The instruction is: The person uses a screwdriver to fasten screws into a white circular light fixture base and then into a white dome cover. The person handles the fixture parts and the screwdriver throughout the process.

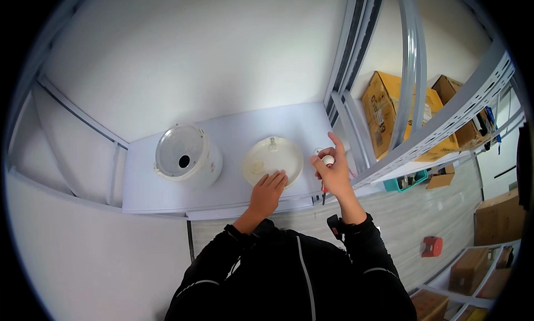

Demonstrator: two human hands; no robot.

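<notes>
My left hand [268, 192] lies with stretched fingers on the near part of a round, shallow white dish-like piece [267, 151], perhaps a lid or base. A small fitting [272, 145] shows at its far rim, and a yellowish patch marks its left side. To the right, my right hand [336, 173] is closed around a screwdriver [324, 188] with a white and red handle, its dark shaft pointing toward me. The index finger sticks out. Left of the dish stands a white cylindrical housing [208, 162], open at the top, with a metallic inside and a dark round hole.
The pale table [142, 185] meets a white wall behind. A grey metal rack [409, 157] rises close on the right, with a yellow carton [382, 112] behind it. A teal crate [406, 181], a red stool [431, 246] and shelved cartons [469, 270] lie farther right.
</notes>
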